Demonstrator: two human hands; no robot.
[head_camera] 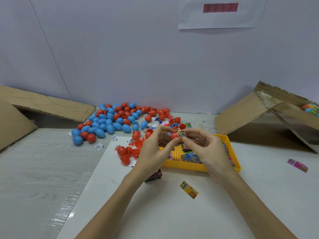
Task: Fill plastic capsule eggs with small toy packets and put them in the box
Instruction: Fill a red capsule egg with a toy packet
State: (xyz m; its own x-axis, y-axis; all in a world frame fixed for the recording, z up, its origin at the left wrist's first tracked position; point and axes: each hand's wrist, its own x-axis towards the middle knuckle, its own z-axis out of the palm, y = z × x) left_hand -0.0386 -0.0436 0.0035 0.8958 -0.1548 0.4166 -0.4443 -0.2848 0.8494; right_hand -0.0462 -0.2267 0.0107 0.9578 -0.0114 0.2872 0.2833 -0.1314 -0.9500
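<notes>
Red egg half (pixel 174 135) is being stuffed with a toy packet (pixel 182 133).
It is being pinched by the left hand (pixel 155 149) above the yellow tray (pixel 198 167); the packet is being pressed in by the right hand (pixel 207 149). Capping is probably needed next.

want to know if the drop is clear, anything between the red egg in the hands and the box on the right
Nothing visible. The red egg, with a packet at its mouth, is pinched by the left hand and right hand over the yellow tray; only bare table lies toward the cardboard box.
</notes>
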